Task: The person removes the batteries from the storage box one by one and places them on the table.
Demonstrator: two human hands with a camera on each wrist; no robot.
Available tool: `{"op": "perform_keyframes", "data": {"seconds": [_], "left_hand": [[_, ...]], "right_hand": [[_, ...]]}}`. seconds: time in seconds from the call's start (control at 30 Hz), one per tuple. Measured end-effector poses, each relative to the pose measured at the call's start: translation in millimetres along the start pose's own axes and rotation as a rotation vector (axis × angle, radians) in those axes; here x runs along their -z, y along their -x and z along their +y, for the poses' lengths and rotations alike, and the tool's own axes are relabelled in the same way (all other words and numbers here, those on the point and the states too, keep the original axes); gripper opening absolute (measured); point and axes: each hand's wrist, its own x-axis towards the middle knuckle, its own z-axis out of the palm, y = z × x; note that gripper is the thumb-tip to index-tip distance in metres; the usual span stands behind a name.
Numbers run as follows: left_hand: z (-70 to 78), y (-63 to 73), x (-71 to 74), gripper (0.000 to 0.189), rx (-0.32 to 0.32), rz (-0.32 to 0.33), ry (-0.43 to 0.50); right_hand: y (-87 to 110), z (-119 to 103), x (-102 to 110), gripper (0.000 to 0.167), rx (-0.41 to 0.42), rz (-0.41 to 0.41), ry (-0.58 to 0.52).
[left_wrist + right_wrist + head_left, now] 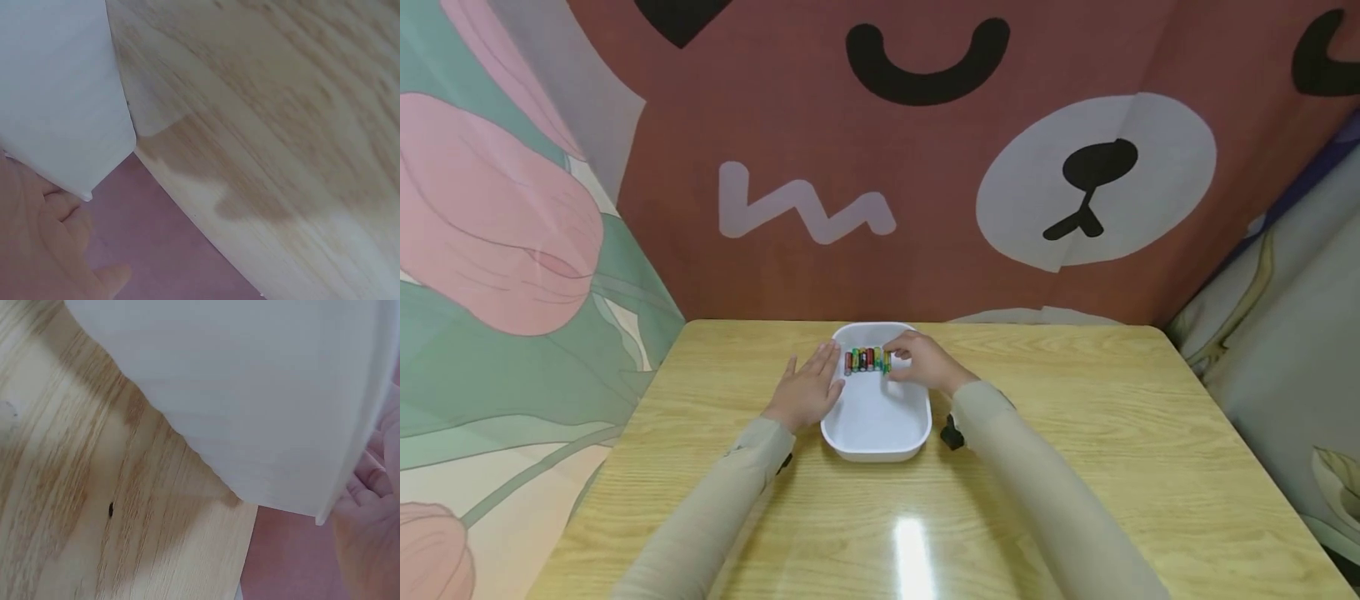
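Note:
In the head view a white plastic tray (876, 421) stands on the table, with several small batteries (862, 359) side by side in a row near its far end. My left hand (808, 390) rests along the tray's left rim, fingers straight and thumb reaching over the edge. From the right, my right hand (927, 362) reaches over the opposite rim; its thumb and fingers pinch the rightmost battery (887, 362), a green and yellow one, at its two ends. Both wrist views show the tray's outer wall (56, 81), with the batteries hidden behind it.
The tray sits near the back edge of a wooden table (1075, 400). Behind the table hangs a brown cloth (790, 283) with a bear print. A dark wrist strap piece (952, 433) shows beside the right sleeve (1037, 475). Flowered cloth (497, 225) hangs at the left.

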Motion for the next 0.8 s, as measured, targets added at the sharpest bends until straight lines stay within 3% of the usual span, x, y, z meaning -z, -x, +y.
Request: {"op": "perform_keyframes", "data": {"seconds": [0.3, 0.47, 0.8], "left_hand": [[0.9, 0.2, 2.0, 0.069, -0.002, -0.015, 0.011], [2.0, 0.0, 3.7, 0.069, 0.002, -0.024, 0.026], [-0.5, -1.3, -0.9, 0.069, 0.003, -0.025, 0.031]], "right_hand": [[13.7, 1.9, 2.7, 0.055, -0.032, 0.050, -0.064], [22.1, 1.6, 3.3, 0.054, -0.006, 0.098, -0.078], [40.6, -4.0, 5.8, 0.054, -0.023, 0.199, -0.212]]}}
